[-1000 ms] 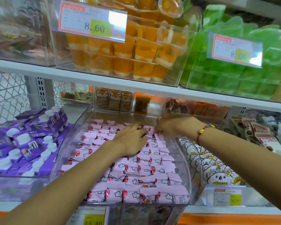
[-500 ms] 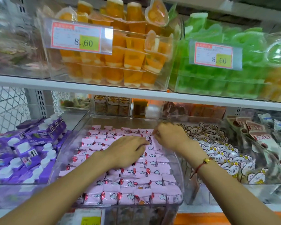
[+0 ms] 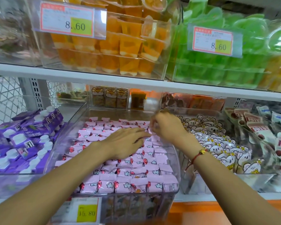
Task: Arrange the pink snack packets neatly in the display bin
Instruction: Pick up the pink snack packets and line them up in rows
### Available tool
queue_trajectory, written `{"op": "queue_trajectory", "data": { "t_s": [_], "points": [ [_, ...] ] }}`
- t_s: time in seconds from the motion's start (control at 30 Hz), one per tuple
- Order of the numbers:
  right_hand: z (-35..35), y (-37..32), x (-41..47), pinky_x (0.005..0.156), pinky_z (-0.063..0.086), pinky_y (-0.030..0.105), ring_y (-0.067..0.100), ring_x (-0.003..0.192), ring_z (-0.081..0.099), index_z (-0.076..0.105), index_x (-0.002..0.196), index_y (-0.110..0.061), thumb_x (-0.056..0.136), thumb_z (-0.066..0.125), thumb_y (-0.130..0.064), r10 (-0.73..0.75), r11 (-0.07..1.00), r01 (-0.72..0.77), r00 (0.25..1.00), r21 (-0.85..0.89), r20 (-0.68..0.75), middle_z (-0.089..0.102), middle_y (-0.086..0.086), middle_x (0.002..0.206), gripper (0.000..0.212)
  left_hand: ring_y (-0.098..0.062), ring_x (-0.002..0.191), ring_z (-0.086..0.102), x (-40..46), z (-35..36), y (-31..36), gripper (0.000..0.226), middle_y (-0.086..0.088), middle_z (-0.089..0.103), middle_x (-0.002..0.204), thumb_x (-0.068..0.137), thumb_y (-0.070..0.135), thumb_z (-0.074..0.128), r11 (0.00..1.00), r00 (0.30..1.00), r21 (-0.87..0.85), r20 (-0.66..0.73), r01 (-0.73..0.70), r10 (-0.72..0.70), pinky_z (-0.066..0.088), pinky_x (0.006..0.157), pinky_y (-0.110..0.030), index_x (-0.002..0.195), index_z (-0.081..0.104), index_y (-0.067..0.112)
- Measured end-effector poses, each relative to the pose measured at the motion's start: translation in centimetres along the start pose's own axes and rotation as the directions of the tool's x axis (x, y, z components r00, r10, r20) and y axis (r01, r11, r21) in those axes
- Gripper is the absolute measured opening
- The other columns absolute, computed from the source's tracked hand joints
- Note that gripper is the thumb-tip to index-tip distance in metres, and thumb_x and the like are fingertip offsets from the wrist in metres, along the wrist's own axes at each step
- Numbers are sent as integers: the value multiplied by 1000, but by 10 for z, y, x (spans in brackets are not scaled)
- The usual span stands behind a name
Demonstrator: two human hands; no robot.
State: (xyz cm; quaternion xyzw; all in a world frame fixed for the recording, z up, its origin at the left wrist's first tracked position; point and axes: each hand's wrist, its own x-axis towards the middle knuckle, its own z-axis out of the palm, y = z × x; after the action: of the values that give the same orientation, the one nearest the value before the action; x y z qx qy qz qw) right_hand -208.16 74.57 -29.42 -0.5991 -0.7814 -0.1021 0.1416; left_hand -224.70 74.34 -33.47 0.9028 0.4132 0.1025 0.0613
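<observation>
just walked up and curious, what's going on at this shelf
A person is tidying pink snack packets in a clear display bin. The left hand lies flat on the packets in the middle, and the right hand pinches one near the back right. The front rows already look orderly.

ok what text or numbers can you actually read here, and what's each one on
"8.60" on the price tag fronting the orange jelly cup bin.
"8.60" on the price tag fronting the green jelly bin.
"16.80" on the yellow part of the price tag under the pink snack packets.
The small print on all three tags, and the printing on the purple cartons, is too blurred to read.
</observation>
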Motion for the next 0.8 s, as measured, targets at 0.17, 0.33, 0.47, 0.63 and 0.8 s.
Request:
{"op": "queue_trajectory", "data": {
  "t_s": [0.17, 0.33, 0.47, 0.63, 0.8],
  "points": [
    [5, 8, -2, 77, 53, 42, 25, 87, 63, 57, 97, -15, 92, 54, -13, 3, 963, 17, 997, 269, -74, 68, 7, 95, 6, -19, 132, 38, 2, -4, 3, 42, 7, 38, 150, 103, 34, 23, 999, 998, 7, 45, 42, -43, 31, 96, -29, 144, 34, 36],
    [7, 10, -4, 72, 53, 46, 23, 78, 64, 54, 98, -13, 94, 51, -12, 45, 906, 47, 977, 420, -207, 68, 6, 89, 5, -22, 124, 46, 6, -5, 5, 42, 1, 51, 140, 103, 34, 22, 997, 997, 44, 52, 58, -60, 33, 85, -30, 143, 33, 39],
    [4, 8, -9, 64, 52, 47, 25, 72, 62, 52, 97, -11, 96, 47, -12, 114, 845, 100, 926, 526, -360, 66, 8, 85, 6, -21, 127, 43, 4, -4, 5, 42, 3, 48, 143, 102, 35, 23, 998, 997, 29, 39, 58, -59, 32, 92, -30, 142, 35, 39],
    [-3, 8, -15, 72, 51, 36, 18, 80, 60, 49, 100, -13, 97, 42, -9, 270, 765, 136, 820, 629, -505, 63, 6, 90, 9, -6, 77, 58, 2, -7, 8, 36, 2, 65, 113, 101, 28, 36, 969, 993, -221, -18, 112, -119, 39, 63, -20, 134, 50, 32],
    [-9, 6, -14, 78, 44, 19, 5, 83, 57, 51, 101, -11, 98, 45, -13, 482, 537, 94, 782, 838, -396, 59, 0, 89, 7, -7, 101, 57, 1, -28, 7, 38, 7, 59, 116, 88, 44, 59, 750, 906, -649, -232, 126, -353, 48, 87, -31, 118, 53, 21]
  ]
}}
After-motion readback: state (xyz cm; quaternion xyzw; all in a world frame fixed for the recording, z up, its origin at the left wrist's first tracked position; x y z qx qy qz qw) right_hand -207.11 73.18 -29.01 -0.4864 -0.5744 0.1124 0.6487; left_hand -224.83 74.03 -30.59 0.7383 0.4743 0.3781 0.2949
